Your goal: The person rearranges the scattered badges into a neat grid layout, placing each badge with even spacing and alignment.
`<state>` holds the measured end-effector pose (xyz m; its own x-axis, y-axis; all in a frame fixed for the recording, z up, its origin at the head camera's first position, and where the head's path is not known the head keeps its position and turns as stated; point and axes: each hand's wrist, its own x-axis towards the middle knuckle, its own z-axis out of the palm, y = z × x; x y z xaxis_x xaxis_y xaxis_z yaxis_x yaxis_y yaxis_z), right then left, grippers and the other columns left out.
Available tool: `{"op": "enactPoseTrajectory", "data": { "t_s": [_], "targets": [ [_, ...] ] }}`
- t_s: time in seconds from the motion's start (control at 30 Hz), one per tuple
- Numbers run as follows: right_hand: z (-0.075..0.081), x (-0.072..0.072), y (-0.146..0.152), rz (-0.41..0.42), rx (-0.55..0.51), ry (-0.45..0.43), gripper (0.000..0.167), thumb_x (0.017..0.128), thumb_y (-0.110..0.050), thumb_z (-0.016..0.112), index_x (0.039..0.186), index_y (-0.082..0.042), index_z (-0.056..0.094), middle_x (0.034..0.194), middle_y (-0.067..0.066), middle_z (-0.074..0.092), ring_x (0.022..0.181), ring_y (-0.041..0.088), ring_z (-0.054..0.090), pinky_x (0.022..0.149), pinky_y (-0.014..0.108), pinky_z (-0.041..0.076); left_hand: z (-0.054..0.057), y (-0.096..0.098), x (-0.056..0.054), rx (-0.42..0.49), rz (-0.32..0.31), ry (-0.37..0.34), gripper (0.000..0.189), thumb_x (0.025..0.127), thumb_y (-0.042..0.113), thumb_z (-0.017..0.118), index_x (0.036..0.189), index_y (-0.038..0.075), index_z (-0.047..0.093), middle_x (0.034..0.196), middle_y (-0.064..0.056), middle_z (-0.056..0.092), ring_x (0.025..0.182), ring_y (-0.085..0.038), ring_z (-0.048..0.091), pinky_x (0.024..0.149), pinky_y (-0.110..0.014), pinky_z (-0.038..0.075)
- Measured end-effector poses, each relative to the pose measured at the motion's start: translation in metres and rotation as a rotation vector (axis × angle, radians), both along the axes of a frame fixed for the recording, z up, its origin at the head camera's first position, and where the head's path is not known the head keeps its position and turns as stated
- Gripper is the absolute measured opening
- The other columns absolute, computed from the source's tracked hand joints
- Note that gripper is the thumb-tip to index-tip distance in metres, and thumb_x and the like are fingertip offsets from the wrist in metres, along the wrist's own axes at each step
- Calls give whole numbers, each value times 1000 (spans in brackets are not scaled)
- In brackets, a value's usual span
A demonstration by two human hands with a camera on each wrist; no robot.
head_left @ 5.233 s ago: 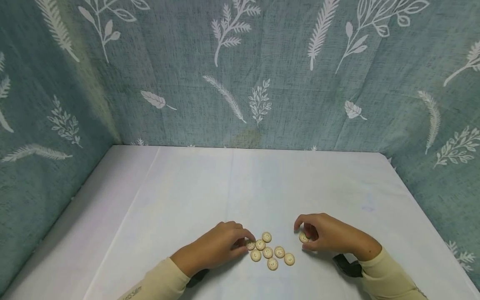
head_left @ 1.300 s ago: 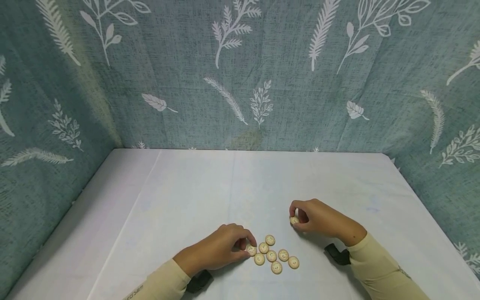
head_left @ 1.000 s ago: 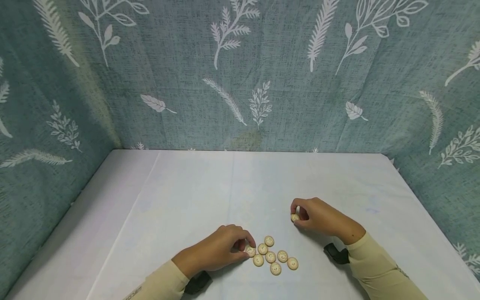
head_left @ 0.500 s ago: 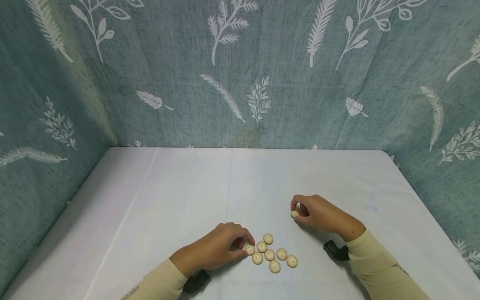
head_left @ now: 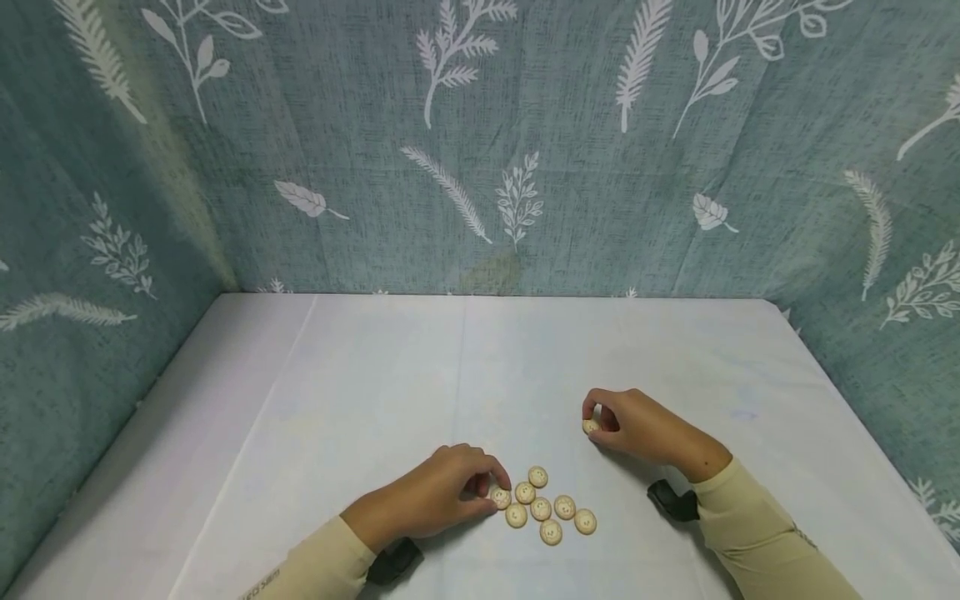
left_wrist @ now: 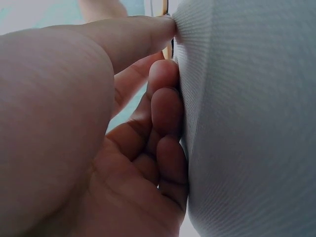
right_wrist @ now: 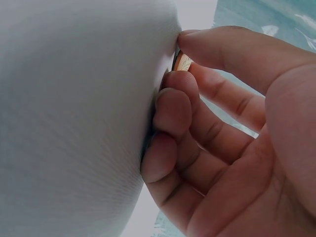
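Observation:
My left hand rests on the white table at the left end of a group of round pale wooden buttons, thumb and forefinger pinching one button flat against the cloth. To the right and farther back, my right hand grips a single button between thumb and forefinger, apart from the group. In the right wrist view that button's edge shows on the cloth under the thumb, the other fingers curled beside it. The left wrist view has its button mostly hidden behind the thumb.
Several loose buttons lie close together between the hands, among them a back button, a front button and a right-hand button. A leaf-patterned green cloth walls the white table at the back and sides.
Over the past few seconds my right hand has slid its button back and slightly left, away from the group; lately it barely moves. My left hand stays at its button.

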<state>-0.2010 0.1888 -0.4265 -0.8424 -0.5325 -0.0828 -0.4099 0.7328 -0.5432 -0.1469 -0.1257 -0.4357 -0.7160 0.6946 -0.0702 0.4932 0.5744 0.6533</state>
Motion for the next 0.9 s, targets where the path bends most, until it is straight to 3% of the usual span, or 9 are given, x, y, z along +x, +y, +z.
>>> {"op": "enactPoseTrajectory", "data": {
  "t_s": [0.9],
  "targets": [
    [2,1,-2,-37,-21,-25,16,90,-9,72,101,-15,62,68,-7,51,61,5,46,57,23,42,0,0,-2,-3,-3,4,19,90,23,76,108,23,70,80,19,53,79,2,49,82,-23,41]
  ]
}}
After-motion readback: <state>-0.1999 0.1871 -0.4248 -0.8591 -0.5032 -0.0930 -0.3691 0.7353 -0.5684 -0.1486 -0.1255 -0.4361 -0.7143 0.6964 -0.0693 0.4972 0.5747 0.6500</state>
